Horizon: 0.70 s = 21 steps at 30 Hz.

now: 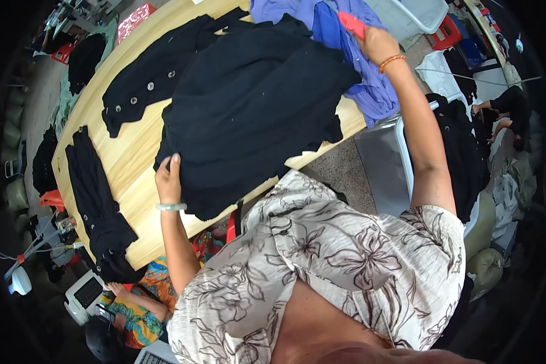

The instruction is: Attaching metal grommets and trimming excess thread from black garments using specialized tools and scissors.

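A large piece of black cloth (255,97), apparently a garment, lies spread over the wooden table (145,197). My left hand (168,179) pinches its near-left edge, thumb on top and the other fingers mostly hidden. At the far right, my right hand (379,47) is closed round a tool with a red handle (350,24); its working end is too unclear to name. Under that hand lie crumpled purple garments (370,91). To the left on the table are a black garment piece with buttons (148,88) and a folded black garment (97,194).
Right of the table stands a translucent plastic bin (379,161), with black clothes (461,151) beside it. Another clear bin (415,15) is at the far right. A person in a colourful patterned top (133,321) sits at lower left near a sewing machine (86,294). Another person (509,109) bends at far right.
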Motion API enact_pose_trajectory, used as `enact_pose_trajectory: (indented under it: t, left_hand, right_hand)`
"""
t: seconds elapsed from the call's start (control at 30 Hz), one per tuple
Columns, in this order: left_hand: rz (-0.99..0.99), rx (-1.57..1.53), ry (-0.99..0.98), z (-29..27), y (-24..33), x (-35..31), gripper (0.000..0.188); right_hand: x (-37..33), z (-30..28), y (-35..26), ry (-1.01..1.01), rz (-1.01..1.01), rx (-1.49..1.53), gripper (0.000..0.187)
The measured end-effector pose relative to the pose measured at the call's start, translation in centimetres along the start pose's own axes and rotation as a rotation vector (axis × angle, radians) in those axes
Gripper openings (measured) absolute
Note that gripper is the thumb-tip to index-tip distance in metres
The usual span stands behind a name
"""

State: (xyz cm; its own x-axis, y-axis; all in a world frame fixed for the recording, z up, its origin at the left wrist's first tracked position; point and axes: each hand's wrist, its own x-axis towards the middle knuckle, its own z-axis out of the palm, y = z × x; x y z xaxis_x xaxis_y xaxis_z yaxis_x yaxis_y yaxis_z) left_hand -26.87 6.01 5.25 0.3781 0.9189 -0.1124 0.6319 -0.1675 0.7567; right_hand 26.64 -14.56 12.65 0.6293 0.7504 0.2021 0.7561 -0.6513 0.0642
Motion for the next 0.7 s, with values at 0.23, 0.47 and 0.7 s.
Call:
enact_pose_trajectory:
  t: [0.23, 0.47, 0.7]
  left_hand:
    - [0.732, 0.297, 0.257, 4.2, 12.4, -3.9, 0.041]
    - [1.163, 0.262, -0.184, 20.4, 23.1, -1.0, 0.056]
    - [1.074, 0.563, -0.325, 27.1, 20.5, 1.2, 0.068]
  right_hand:
    - [-7.7, 1.5, 1.2, 0.087, 0.106, -0.069, 0.019]
    - [-10.9, -1.9, 1.5, 0.113, -0.103, 0.327, 0.035]
    - [-13.2, -2.1, 2.9, -0.284, -0.118, 0.261, 0.026]
